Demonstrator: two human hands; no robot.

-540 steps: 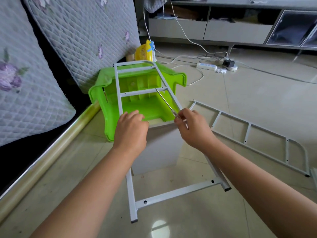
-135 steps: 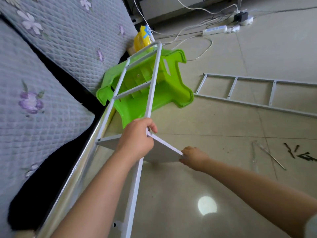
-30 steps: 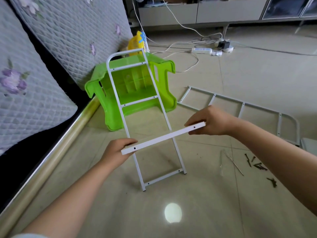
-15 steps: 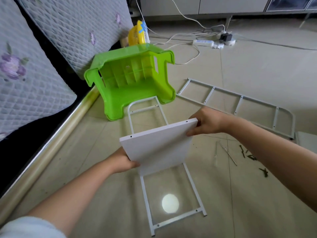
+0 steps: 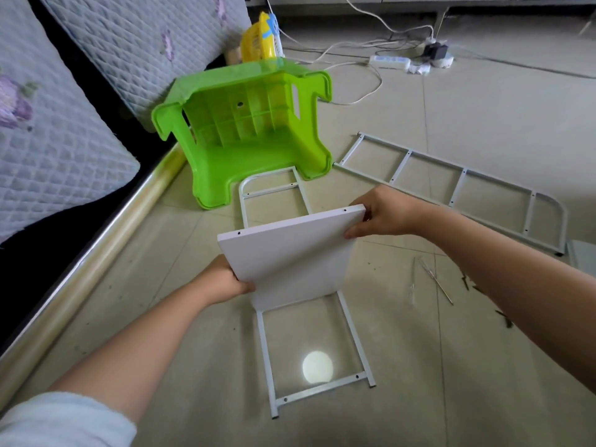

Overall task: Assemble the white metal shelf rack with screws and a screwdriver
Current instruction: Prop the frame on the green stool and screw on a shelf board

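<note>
I had the white shelf board (image 5: 290,253) up off the floor between both hands, tilted above the side frame (image 5: 306,333) that lay flat on the tiles. My left hand (image 5: 222,282) gripped the board's near left edge with fingers curled under it; my right hand (image 5: 380,217) pinched the far right corner, thumb under, fingers over the edge. The second side frame (image 5: 458,188) lay well apart to the right, and the screwdriver (image 5: 435,280) and loose screws (image 5: 503,317) sat on the floor near my right forearm. The risk, as I judged it, was the board's edge holes missing the holes in the frame's crossbar, since the board hid the frame beneath it. With both hands occupied, reaching for a screw could let the board tip or slide; the green stool (image 5: 251,130), touching the frame's top, might also nudge it
</note>
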